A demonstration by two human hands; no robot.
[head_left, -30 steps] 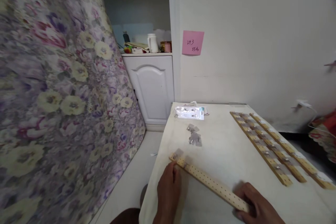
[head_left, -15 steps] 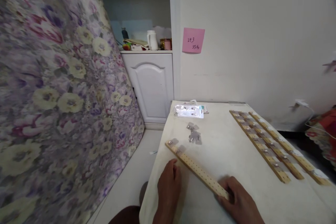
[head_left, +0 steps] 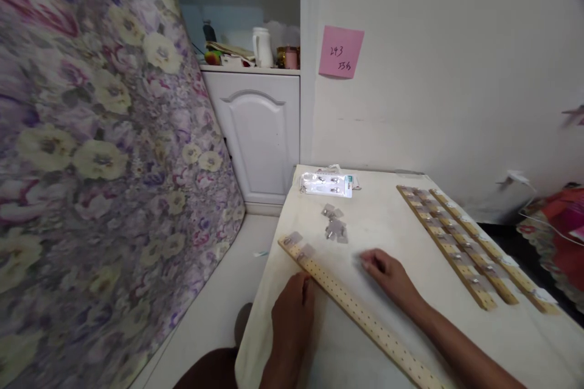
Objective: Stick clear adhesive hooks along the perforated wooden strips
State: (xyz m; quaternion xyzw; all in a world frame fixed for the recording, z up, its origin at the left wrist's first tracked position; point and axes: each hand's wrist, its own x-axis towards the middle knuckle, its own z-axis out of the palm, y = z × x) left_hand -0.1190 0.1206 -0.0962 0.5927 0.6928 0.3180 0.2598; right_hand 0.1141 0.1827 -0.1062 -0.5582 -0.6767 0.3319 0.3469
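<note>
A long wooden strip (head_left: 351, 307) with rows of small holes lies slantwise across the white-covered table. At its far end sit two small clear pieces (head_left: 305, 251) with metal fittings. My left hand (head_left: 294, 304) is closed beside the strip's left edge, its fingertips close against the wood; whatever they hold is hidden. To the right of the strip, my right hand (head_left: 387, 273) reaches over the table with thumb and forefinger pinched. A greyish blur shows at its fingertips, too smeared to name. Ahead of it lies a small pile of clear pieces with metal fittings (head_left: 336, 230).
Several wooden strips (head_left: 449, 246) bearing clear pieces lie along the table's right side. A clear blister pack (head_left: 326, 185) rests near the far edge. Floral curtain (head_left: 123, 164) hangs at left; a white cabinet (head_left: 262, 140) and wall stand beyond.
My right hand has left the strip's near end and moved forward, towards the small pile. The near part of the strip is now uncovered. My left hand stays beside the strip.
</note>
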